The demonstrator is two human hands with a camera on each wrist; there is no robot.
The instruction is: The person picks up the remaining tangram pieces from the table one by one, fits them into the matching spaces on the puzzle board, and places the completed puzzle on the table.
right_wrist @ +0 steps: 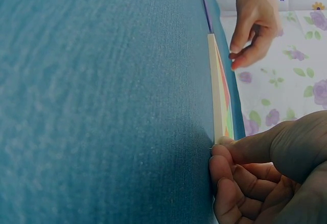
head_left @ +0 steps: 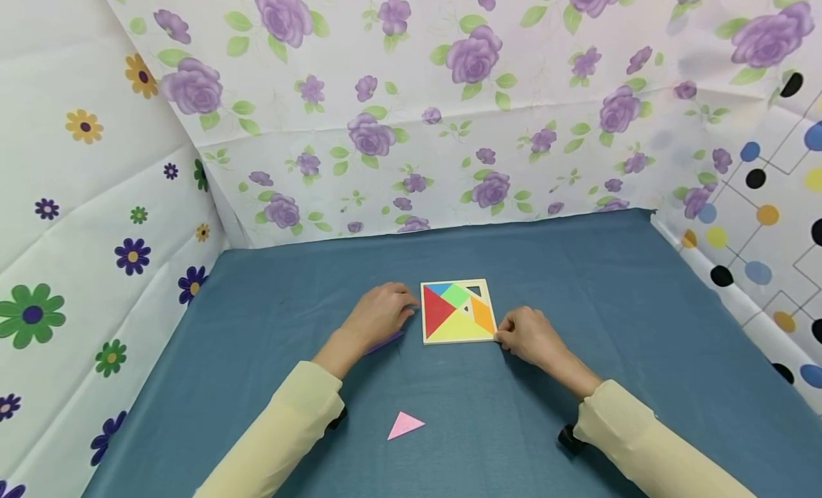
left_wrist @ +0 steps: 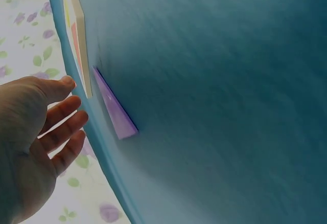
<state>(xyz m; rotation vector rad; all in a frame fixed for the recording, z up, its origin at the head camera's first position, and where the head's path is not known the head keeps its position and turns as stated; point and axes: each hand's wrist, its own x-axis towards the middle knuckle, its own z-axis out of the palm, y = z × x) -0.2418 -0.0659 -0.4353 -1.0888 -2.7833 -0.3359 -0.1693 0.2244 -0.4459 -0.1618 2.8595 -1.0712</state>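
A square wooden tangram board lies flat, holding a red triangle, a blue triangle, a green square, an orange parallelogram and a yellow triangle. Dark gaps show at its upper right corner and near its middle. My right hand pinches the board's near right corner between thumb and index finger. Beside the left edge, my left hand holds nothing, its fingers loosely bent. A purple triangle lies on the cloth below that hand, mostly hidden in the head view.
A pink triangle lies on the blue cloth, nearer to me than the board. A white sheet with purple flowers hangs behind the table. Patterned sheets stand at the left and right sides.
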